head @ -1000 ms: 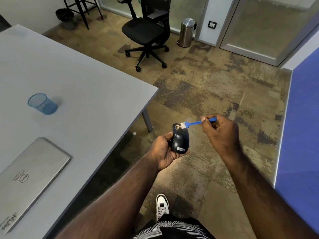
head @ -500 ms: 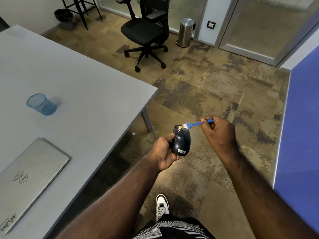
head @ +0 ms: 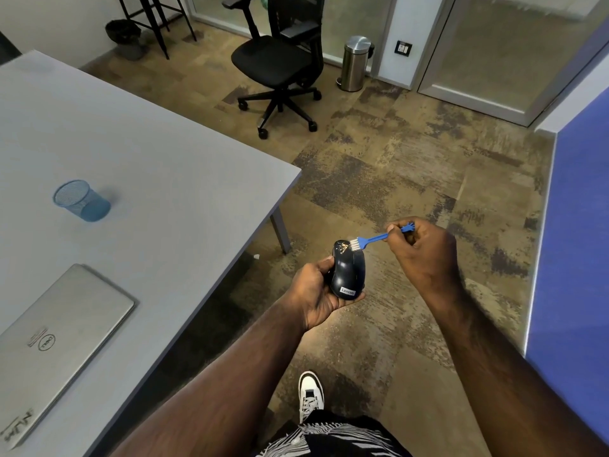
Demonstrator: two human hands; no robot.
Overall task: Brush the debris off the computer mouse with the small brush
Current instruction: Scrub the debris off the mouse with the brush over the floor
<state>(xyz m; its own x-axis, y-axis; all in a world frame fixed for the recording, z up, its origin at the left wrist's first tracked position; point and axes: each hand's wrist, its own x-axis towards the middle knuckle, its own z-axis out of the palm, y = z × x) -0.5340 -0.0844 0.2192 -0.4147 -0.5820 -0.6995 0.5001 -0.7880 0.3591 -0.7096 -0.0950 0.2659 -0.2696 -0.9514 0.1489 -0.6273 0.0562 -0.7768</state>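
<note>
A dark blue computer mouse (head: 350, 270) with a white label near its rear lies in my left hand (head: 316, 293), held over the floor beside the table. Pale crumbs of debris (head: 342, 247) are scattered on its front end. My right hand (head: 421, 255) pinches the handle of a small blue brush (head: 374, 239) with white bristles. The bristles rest on the mouse's front right edge, just to the right of the debris.
A grey table (head: 164, 179) fills the left, with a closed silver laptop (head: 49, 344) and a blue mesh cup (head: 80, 201) on it. A black office chair (head: 280, 61) and steel bin (head: 356, 62) stand farther off. A blue wall (head: 576, 258) is at right.
The brush stroked left across the mouse's front and has come back right, so the debris patch now shows beside the bristles. Both hands stay in roughly the same place.
</note>
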